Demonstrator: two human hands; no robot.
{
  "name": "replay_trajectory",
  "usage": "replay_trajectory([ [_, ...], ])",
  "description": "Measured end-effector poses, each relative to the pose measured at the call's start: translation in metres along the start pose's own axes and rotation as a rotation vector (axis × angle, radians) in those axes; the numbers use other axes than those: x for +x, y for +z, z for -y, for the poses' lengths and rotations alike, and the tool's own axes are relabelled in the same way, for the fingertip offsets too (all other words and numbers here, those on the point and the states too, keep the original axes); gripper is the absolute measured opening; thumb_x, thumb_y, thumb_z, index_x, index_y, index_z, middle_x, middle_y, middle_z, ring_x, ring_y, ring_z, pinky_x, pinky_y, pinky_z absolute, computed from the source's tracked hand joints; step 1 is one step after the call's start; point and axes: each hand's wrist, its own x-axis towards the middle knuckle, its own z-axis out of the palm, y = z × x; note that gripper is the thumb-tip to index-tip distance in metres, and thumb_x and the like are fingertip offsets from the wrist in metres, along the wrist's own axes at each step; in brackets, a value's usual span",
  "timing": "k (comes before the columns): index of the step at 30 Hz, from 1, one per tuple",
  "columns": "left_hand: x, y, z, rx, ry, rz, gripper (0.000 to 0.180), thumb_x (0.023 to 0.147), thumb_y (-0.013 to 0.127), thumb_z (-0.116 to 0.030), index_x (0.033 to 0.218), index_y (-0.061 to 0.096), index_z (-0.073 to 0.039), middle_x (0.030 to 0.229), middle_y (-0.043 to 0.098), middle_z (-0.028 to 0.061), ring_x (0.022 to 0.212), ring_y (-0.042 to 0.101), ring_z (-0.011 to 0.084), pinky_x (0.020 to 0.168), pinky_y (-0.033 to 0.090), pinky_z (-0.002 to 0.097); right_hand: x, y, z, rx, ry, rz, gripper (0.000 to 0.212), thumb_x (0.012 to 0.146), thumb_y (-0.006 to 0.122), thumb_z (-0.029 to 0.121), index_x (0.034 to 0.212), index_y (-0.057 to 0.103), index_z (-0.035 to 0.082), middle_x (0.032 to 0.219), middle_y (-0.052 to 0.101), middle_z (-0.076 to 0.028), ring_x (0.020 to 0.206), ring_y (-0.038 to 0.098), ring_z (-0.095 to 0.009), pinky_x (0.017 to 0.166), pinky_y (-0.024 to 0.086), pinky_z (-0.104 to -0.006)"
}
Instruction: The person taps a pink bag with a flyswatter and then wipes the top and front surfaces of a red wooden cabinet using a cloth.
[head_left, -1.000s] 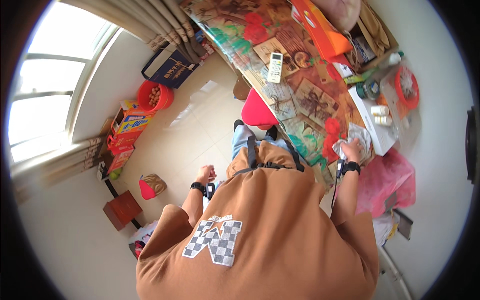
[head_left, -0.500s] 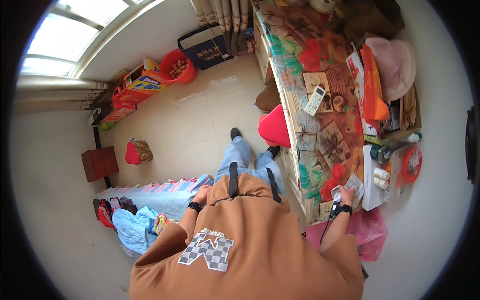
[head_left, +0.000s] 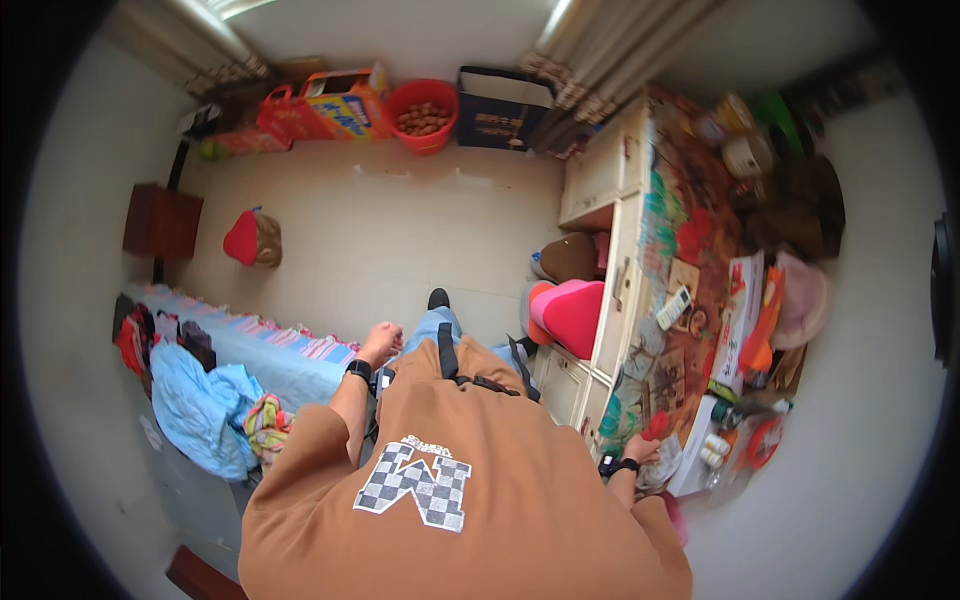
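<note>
On the near end of the patterned tabletop (head_left: 660, 375), my right hand (head_left: 640, 449) is closed on a crumpled whitish cloth (head_left: 662, 464). The cloth bunches out on its right side; my fingers are small and slightly blurred. A dark band circles that wrist. My left hand (head_left: 381, 343) hangs in front of my waist, its fingers curled with nothing visible in them. It is nearest to the light blue bed cover (head_left: 290, 352). A white remote control (head_left: 674, 308) lies farther up the tabletop.
Red and pink stools (head_left: 572, 315) stand at the cabinet's left side. A red bucket (head_left: 422, 140) of round brownish things and a dark box (head_left: 500, 115) line the far wall. A small red-and-brown stool (head_left: 252, 238) sits on the floor. White bottles (head_left: 714, 450) stand right of the cloth.
The view has turned, showing more of the cabinet front. My left hand has moved forward, out from beside my waist. My right hand and the cloth are closer to the table's left edge.
</note>
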Motion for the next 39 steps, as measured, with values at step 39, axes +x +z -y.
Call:
replay_trajectory([
  [39, 0.071, -0.143, -0.053, -0.83, 0.013, -0.285, 0.011, 0.087, 0.054, -0.024, 0.085, 0.053, -0.013, 0.075, 0.057, -0.0011, 0.068, 0.057, 0.0117, 0.06, 0.046, 0.0275, -0.246, 0.115, 0.625, 0.075, -0.556, 1.326, 0.021, 0.086, 0.055, 0.017, 0.102, 0.057, 0.004, 0.09, 0.063, -0.01, 0.073, 0.061, -0.021, 0.062, 0.051, -0.0361],
])
